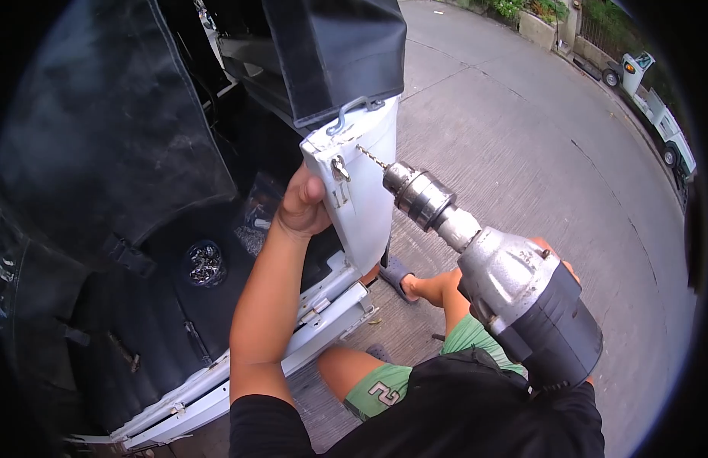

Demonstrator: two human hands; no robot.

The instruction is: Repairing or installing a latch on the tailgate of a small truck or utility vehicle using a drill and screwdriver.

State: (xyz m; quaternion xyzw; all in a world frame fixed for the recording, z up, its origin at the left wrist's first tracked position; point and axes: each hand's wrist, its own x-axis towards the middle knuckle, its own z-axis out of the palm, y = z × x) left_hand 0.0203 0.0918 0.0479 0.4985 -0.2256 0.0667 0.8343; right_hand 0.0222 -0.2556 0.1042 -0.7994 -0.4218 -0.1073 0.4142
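My right hand [554, 260] grips a corded-style power drill [520, 297], its fingers mostly hidden behind the metal and black housing. From the drill's keyed chuck [417, 194] a twist drill bit [372, 157] points at the upper end of a white painted vehicle corner post [365, 189]; its tip meets or nearly meets the metal. My left hand [305, 203] holds the post's inner edge, thumb on the near side and fingers out of sight behind. Close to that thumb, a small metal latch [340, 169] sticks out of the post. A bent metal hook [345, 114] sits on top.
Black vinyl covers [342, 57] hang above the post. Inside the vehicle bed lie a tub of small metal fasteners [206, 263], a clear plastic bag [262, 212] and a screwdriver [196, 340]. A hinged white tailgate [331, 332] borders my legs. Another small vehicle [654, 111] is parked across the road.
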